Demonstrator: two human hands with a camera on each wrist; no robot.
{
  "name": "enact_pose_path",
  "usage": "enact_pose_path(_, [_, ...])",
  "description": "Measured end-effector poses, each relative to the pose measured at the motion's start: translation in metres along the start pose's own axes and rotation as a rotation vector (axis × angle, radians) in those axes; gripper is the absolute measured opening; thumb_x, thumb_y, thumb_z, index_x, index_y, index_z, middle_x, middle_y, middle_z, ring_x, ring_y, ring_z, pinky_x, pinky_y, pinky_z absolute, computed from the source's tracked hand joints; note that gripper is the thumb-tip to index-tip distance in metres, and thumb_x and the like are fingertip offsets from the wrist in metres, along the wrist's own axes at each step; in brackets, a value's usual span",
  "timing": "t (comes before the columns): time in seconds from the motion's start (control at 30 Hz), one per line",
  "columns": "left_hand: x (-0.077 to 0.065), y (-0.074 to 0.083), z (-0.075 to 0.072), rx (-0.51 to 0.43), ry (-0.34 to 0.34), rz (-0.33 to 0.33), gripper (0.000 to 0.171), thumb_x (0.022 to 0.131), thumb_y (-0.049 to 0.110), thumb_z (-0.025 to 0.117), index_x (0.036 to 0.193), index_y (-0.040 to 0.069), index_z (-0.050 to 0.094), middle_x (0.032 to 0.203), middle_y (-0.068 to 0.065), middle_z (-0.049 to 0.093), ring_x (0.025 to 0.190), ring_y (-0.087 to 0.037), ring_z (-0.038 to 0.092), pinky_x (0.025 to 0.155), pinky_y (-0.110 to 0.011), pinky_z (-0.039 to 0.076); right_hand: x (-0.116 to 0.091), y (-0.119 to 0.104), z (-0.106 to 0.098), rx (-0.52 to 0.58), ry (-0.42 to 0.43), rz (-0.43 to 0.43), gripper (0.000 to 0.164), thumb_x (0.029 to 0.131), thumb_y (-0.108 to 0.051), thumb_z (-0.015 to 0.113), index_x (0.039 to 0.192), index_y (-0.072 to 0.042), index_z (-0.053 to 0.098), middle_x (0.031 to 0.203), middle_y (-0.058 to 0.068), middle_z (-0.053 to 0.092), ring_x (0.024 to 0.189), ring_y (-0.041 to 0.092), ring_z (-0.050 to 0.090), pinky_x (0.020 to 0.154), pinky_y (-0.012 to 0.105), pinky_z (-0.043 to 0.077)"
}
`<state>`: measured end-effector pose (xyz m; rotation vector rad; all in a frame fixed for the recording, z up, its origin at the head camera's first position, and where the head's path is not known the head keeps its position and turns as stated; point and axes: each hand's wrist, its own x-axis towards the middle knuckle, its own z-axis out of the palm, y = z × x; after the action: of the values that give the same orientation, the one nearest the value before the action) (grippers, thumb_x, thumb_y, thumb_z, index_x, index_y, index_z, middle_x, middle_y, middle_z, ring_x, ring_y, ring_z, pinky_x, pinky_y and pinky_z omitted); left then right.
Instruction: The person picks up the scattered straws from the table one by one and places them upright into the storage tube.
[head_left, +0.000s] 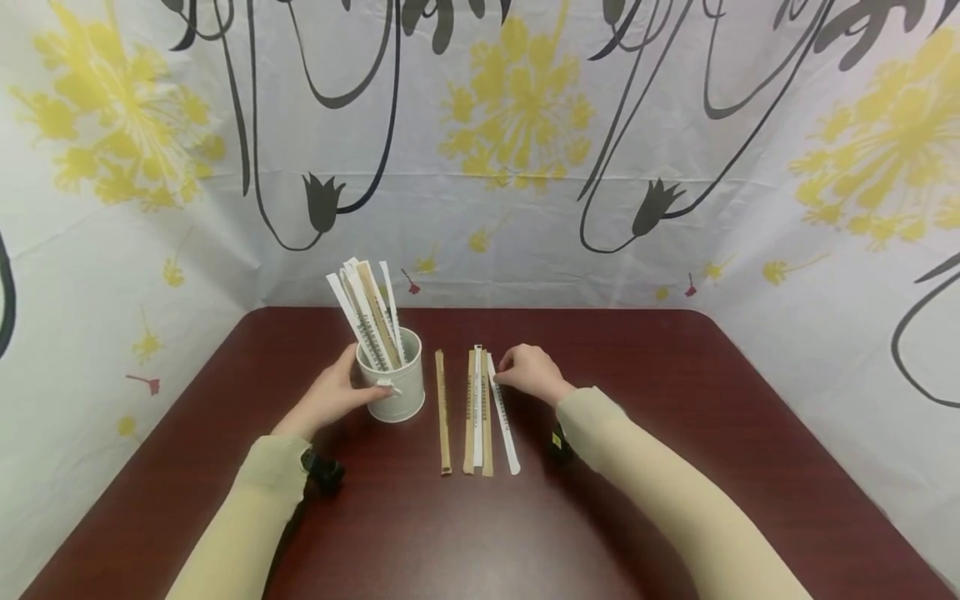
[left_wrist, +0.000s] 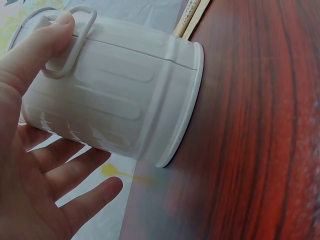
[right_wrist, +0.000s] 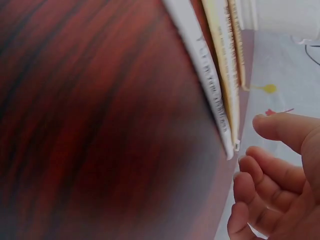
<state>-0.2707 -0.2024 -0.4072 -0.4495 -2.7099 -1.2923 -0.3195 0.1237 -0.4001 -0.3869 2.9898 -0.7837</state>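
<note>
My left hand (head_left: 332, 398) grips a small white metal bucket (head_left: 401, 402), thumb on its handle ear (left_wrist: 75, 47) and fingers along the far side. Several paper-wrapped straws (head_left: 369, 312), white and brown, stand leaning in the bucket. To its right, wrapped straws lie lengthwise on the table: a brown one (head_left: 443, 425) by itself, then a close group with a white straw (head_left: 478, 417) between brown ones. A slanted white straw (head_left: 506, 429) is rightmost. By its far end is my right hand (head_left: 532, 372), its thumb and fingertips apart with nothing between them in the right wrist view.
A dark red wood-grain table (head_left: 480, 542) with rounded far corners bears everything. White fabric (head_left: 480, 242) with yellow and grey flower prints hangs behind and along both sides. Dark wrist cameras are strapped at both sleeves.
</note>
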Motion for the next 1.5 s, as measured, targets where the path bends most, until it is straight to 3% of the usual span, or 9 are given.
enact_pose_path(0.3, [0.0,0.0,0.003,-0.008,-0.002,-0.012,0.09,0.061,0.054,0.073,0.133,0.024,0.028,0.123,-0.006,0.047,0.113,-0.025,0.042,0.09,-0.047,0.033,-0.003,0.006,0.009,-0.083,-0.041,0.027,0.023,0.068,-0.04,0.071,0.063,-0.018,0.065,0.056,-0.006,0.056,0.049,0.012,0.046,0.04,0.029,0.035])
enact_pose_path(0.53, [0.001,0.001,0.003,-0.017,-0.008,-0.015,0.089,0.06,0.053,0.073,0.132,0.024,0.029,0.123,-0.006,0.047,0.113,-0.025,0.042,0.09,-0.047,0.033,-0.003,0.008,0.009,-0.146,-0.033,0.036,0.033,0.069,-0.035,0.072,0.049,-0.017,0.053,0.045,-0.007,0.033,0.043,0.01,0.027,0.037,0.027,0.02])
enact_pose_path(0.7, [0.001,0.001,0.003,-0.014,-0.009,-0.006,0.088,0.061,0.051,0.073,0.132,0.022,0.029,0.123,-0.007,0.047,0.113,-0.026,0.042,0.09,-0.047,0.033,-0.005,0.01,0.003,-0.188,-0.033,0.047,0.041,0.07,-0.028,0.07,0.044,-0.018,0.04,0.044,-0.006,0.025,0.042,0.011,0.02,0.037,0.027,0.017])
enact_pose_path(0.9, [0.001,0.001,0.002,-0.003,-0.005,-0.008,0.089,0.061,0.051,0.073,0.132,0.022,0.029,0.123,-0.007,0.048,0.114,-0.026,0.041,0.091,-0.048,0.033,-0.008,0.016,-0.006,-0.268,-0.022,0.09,0.039,0.071,-0.023,0.069,0.044,-0.018,0.041,0.042,-0.006,0.029,0.041,0.012,0.023,0.037,0.028,0.021])
enact_pose_path(1.1, [0.001,0.002,0.001,-0.006,-0.006,-0.01,0.09,0.06,0.053,0.073,0.132,0.023,0.028,0.123,-0.007,0.048,0.114,-0.026,0.041,0.09,-0.047,0.033,-0.009,0.026,-0.012,-0.305,-0.009,0.122,0.028,0.07,-0.022,0.069,0.049,-0.017,0.05,0.044,-0.005,0.042,0.041,0.014,0.037,0.036,0.031,0.03])
enact_pose_path(1.27, [0.0,0.001,0.0,-0.017,-0.007,-0.02,0.09,0.06,0.054,0.073,0.132,0.024,0.028,0.124,-0.005,0.046,0.114,-0.024,0.041,0.091,-0.047,0.033,-0.007,0.033,-0.013,-0.285,-0.009,0.126,0.02,0.069,-0.018,0.067,0.052,-0.016,0.056,0.048,-0.003,0.05,0.043,0.015,0.043,0.036,0.032,0.034])
enact_pose_path(1.5, [0.0,0.0,0.0,-0.014,-0.01,-0.027,0.09,0.06,0.055,0.072,0.132,0.025,0.028,0.125,-0.005,0.046,0.115,-0.024,0.04,0.091,-0.046,0.033,-0.007,0.038,-0.013,-0.226,-0.012,0.124,0.025,0.069,-0.015,0.063,0.048,-0.016,0.05,0.044,-0.004,0.042,0.041,0.014,0.038,0.035,0.029,0.029])
